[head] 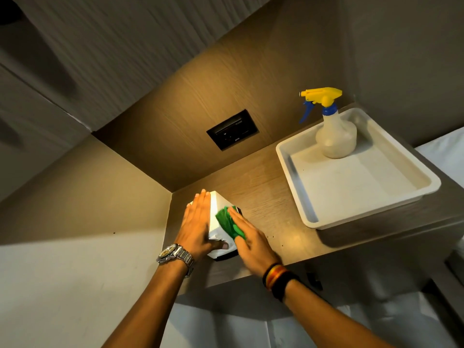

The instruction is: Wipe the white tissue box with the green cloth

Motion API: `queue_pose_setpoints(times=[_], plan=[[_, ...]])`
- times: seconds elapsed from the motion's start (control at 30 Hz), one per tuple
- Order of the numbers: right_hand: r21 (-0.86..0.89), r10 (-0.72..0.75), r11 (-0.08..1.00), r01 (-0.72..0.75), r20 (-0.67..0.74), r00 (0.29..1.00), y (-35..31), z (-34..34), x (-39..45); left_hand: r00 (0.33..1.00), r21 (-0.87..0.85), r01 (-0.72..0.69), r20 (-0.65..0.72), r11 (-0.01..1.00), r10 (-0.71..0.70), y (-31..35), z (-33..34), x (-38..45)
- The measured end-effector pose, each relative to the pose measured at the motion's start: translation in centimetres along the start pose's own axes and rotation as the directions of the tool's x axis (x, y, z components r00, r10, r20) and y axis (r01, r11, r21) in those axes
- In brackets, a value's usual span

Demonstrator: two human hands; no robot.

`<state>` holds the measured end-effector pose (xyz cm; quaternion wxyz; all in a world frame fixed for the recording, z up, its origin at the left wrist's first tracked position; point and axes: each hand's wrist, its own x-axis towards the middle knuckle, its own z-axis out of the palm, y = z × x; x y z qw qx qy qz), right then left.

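The white tissue box (215,217) stands in the left corner of a wooden shelf (266,204), tipped so one edge points up. My left hand (197,226) lies flat along its left side with the thumb hooked over the near edge, holding it steady. A watch is on that wrist. My right hand (251,241) presses the green cloth (227,221) flat against the box's right face. Most of the box's right side is hidden under the cloth and hand.
A white tray (376,194) sits at the right of the shelf with a spray bottle (335,136), yellow and blue trigger, standing in its far corner. A black socket plate (232,133) is set in the back wall. White bedding lies at the lower right.
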<state>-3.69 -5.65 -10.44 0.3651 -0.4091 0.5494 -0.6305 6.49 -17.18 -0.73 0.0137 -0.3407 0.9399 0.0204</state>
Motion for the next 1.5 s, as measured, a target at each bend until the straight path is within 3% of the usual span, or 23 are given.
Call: queue_pose_setpoints(times=[0.07,0.23,0.33,0.47,0.6,0.7,0.8,0.9,1.0,1.07,1.17,1.3,1.37,1.43,1.5], plan=[[0.046,0.066,0.997,-0.065,-0.016,0.998,-1.5,-0.3,2.4,1.000,0.000,0.009,0.006,1.000,-0.009,0.0,0.0,0.0],[-0.007,-0.066,0.998,0.066,0.027,0.997,-3.2,0.7,1.3,1.000,-0.018,0.018,0.000,1.000,-0.018,-0.3,0.1,0.0],[0.024,-0.038,0.999,0.036,0.089,0.995,-3.2,-0.2,-1.9,0.999,-0.010,0.040,0.033,0.999,-0.040,0.0,-0.2,-0.1],[0.066,0.026,0.997,-0.026,-0.007,1.000,-6.6,-4.8,-2.1,0.995,-0.003,0.052,0.080,0.999,-0.052,0.5,-1.3,-0.4],[-0.175,-0.107,0.981,0.085,-0.121,0.987,-12.1,-12.5,0.2,0.989,-0.031,0.044,0.141,0.999,-0.039,1.1,-2.3,-0.2],[-0.580,-0.196,0.812,0.069,-0.158,0.968,-13.6,-18.6,2.2,0.998,-0.056,-0.041,0.035,0.998,0.043,4.4,-2.3,1.0],[-0.831,-0.093,0.552,-0.064,-0.138,0.986,-12.2,-23.0,3.0,0.987,-0.106,-0.160,-0.011,0.981,0.159,10.6,-0.9,2.1],[-0.905,0.143,0.397,-0.156,-0.107,0.984,-8.4,-25.3,2.3,0.979,-0.136,-0.187,0.050,0.973,0.195,16.5,2.0,3.2],[-0.960,0.455,0.168,-0.224,-0.125,0.882,-4.9,-25.7,2.4,0.973,-0.082,-0.182,0.128,0.980,0.192,19.8,4.7,4.3],[-0.978,0.549,0.085,-0.190,-0.113,0.828,-3.9,-25.6,3.3,0.974,-0.065,-0.158,0.157,0.985,0.166,20.5,6.0,4.9],[-0.988,0.582,0.040,-0.152,-0.100,0.807,-3.1,-25.3,4.0,0.978,-0.063,-0.117,0.165,0.991,0.126,20.6,7.6,5.1],[-0.982,0.545,0.069,-0.174,-0.109,0.832,-2.9,-25.0,3.3,0.981,-0.077,-0.131,0.135,0.988,0.141,20.1,7.9,5.3],[-0.959,0.463,0.197,-0.203,-0.091,0.882,-5.0,-24.3,2.4,0.982,-0.111,-0.148,0.101,0.983,0.160,19.3,7.0,4.6],[-0.883,0.243,0.415,-0.218,-0.123,0.962,-7.1,-23.7,0.4,0.991,-0.134,-0.132,0.006,0.982,0.134,18.4,5.0,3.9],[-0.664,0.037,0.727,-0.177,-0.220,0.975,-9.0,-22.6,-3.5,0.982,-0.136,-0.129,-0.153,0.982,0.108,18.0,2.8,2.8]])
